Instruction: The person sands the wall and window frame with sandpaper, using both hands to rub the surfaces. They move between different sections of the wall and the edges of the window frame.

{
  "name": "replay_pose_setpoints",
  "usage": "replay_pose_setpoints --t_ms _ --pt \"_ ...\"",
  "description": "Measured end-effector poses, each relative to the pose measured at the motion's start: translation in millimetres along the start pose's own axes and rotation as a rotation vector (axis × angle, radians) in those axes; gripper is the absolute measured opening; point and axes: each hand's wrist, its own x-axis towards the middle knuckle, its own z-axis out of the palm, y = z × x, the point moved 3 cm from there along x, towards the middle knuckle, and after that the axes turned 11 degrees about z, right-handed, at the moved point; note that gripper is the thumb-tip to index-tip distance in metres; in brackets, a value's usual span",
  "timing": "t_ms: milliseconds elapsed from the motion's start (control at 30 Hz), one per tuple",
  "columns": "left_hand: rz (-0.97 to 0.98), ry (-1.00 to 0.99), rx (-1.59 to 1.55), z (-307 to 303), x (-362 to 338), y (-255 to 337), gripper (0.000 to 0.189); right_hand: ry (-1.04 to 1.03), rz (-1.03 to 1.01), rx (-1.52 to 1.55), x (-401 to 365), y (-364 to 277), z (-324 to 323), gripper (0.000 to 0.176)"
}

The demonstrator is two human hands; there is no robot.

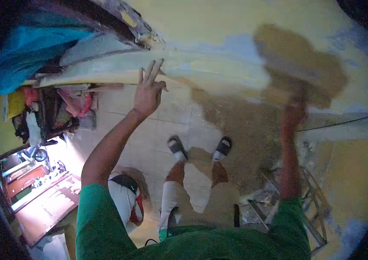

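Observation:
My left hand [149,92] is raised in front of the patchy yellow and pale blue wall [210,26], its fingers spread and nothing held between them. To the right, my right hand [294,110] is close to the same wall and smeared by motion. Its fingers cannot be made out, nor whether it holds anything. A large brown shadow [296,56] lies on the wall above and around it.
Tiled floor [149,134] lies under my sandalled feet. Hanging clothes and bags [54,108] are at left, below teal fabric [32,52]. A white and red bag-like item [123,201] is by my left leg; a metal frame [318,208] stands at lower right.

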Motion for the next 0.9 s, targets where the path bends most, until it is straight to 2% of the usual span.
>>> replay_pose_setpoints --t_ms 33,67,133,167,233,300,333,400,433,467,500,533,567,600,633,667,700,733,767,800,833,867,900 --pt "0.005 0.029 0.001 3 0 -3 0.008 -0.053 -0.27 0.271 -29 -18 40 0.04" --pt "0.017 0.055 -0.001 5 0 -5 0.007 0.021 -0.291 -0.408 -58 -87 66 0.045" --pt "0.045 0.03 -0.004 6 4 -12 0.006 0.006 -0.587 -0.009 -79 -174 42 0.047" --pt "0.044 0.034 0.005 9 2 -12 0.006 0.005 -0.584 -0.041 -78 -162 40 0.047" --pt "0.025 0.059 -0.013 17 -7 -12 0.006 -0.173 -0.549 0.006 -56 -115 28 0.053" --pt "0.034 0.075 -0.021 21 -7 -15 0.006 -0.124 -0.143 -0.101 -32 -78 -2 0.052" --pt "0.03 0.089 -0.029 19 -9 -16 0.006 -0.063 -0.133 -0.081 -25 -64 -10 0.048" --pt "0.042 0.092 -0.103 16 -9 -14 0.008 0.011 -0.125 0.096 -28 -40 22 0.04" --pt "0.021 0.037 -0.127 14 -8 -15 0.01 -0.034 -0.151 0.489 -33 14 85 0.037" --pt "0.034 0.043 -0.134 13 -8 -19 0.01 0.033 -0.015 0.025 -71 -143 69 0.037" --pt "0.044 0.079 -0.162 11 -8 -21 0.011 -0.066 0.021 -0.007 -92 -138 119 0.041" --pt "0.058 0.11 -0.195 12 -8 -23 0.012 -0.191 -0.1 -0.171 -124 -165 171 0.049" --pt "0.064 0.134 -0.209 16 -15 -29 0.012 -0.114 -0.247 -0.055 -162 -230 201 0.058" --pt "0.08 0.158 -0.229 18 -24 -39 0.013 -0.028 -0.391 0.051 -180 -279 206 0.067" --pt "-0.039 0.198 -0.342 1 -27 -53 0.018 0.005 -0.372 0.033 -167 -295 187 0.067" --pt "-0.165 0.228 -0.449 -17 -36 -69 0.023 -0.178 -0.425 0.006 -158 -314 173 0.066" --pt "-0.094 0.232 -0.243 -22 -59 -92 0.02 -0.374 -0.472 -0.02 -161 -322 165 0.065" --pt "-0.037 0.245 -0.034 -22 -76 -113 0.017 -0.313 -0.451 -0.08 -153 -299 150 0.065" --pt "-0.035 0.246 -0.034 -23 -80 -122 0.017 -0.259 -0.439 -0.132 -137 -256 131 0.064" --pt "-0.05 0.195 -0.002 -25 -86 -133 0.013 -0.208 -0.369 -0.25 -118 -190 125 0.052" --pt "-0.068 0.146 0.035 -27 -92 -145 0.01 -0.191 -0.339 -0.097 -93 -98 128 0.043" --pt "-0.081 0.151 0.045 -26 -93 -151 0.01 -0.175 -0.206 -0.41 -75 -132 79 0.038" --pt "-0.074 0.227 -0.019 -22 -91 -148 0.009 -0.182 -0.221 -0.406 -78 -169 70 0.038"
